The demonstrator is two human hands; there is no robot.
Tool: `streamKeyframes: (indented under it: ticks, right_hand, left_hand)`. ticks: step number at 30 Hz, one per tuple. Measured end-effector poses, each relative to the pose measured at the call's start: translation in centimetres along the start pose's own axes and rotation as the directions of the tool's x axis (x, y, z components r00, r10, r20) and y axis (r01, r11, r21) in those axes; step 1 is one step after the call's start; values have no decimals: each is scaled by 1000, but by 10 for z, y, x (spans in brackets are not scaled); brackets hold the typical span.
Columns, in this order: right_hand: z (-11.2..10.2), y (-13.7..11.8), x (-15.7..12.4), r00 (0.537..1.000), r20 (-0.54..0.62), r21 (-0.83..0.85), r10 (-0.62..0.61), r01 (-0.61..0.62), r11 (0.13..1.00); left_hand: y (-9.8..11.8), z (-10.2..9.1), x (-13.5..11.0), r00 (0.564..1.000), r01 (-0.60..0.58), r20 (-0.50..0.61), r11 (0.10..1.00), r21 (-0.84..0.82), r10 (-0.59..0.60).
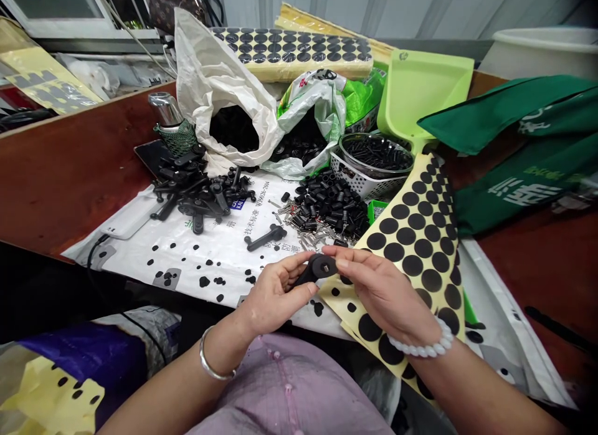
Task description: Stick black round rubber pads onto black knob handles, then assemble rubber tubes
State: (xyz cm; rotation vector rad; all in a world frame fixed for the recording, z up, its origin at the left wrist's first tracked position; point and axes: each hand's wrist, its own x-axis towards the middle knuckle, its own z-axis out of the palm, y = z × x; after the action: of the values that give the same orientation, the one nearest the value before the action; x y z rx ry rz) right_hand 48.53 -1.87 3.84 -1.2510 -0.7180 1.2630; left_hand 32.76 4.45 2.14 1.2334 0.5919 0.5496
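Brown desk [70,167] under white printed sack [210,248]; yellow pad sheet [420,235] toward right near edge; pile of black parts [196,189] left of middle; left hand [275,295] and right hand [383,291] both pinching black lever [317,268] above near edge, middle.

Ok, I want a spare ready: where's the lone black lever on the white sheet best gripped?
Probably its slim shaft, mid-length, pinched from above across the narrow width. The lever lies flat on the sheet with bare sheet along both long sides; its round right end is bulkier. The left hand is nearest, but it and the right hand hold a black part.
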Motion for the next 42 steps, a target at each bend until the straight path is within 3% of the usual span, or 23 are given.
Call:
streamKeyframes:
  ticks: [16,24,29,36,42]
  right_hand:
    - [3,6,-2,998,-38,-87,-42,39,995]
    - [5,12,0,993,-34,-186,-116,108,977]
    - [6,13,2,985,-64,-270,-159,137,953]
    - [4,18,7,944,-79,-450,-320,253,857]
    - [3,22,6,847,-23,-637,-530,396,661]
  left_hand:
    - [-6,1,-4,996,-66,-64,997,39,68]
    - [-14,5,-1,975,-71,-197,988,139,97]
    - [-19,4,2,971,-75,-210,976,204,118]
    - [-13,7,5,968,-31,-244,994,106,56]
    - [-11,10,6,961,-18,-274,999,34,27]
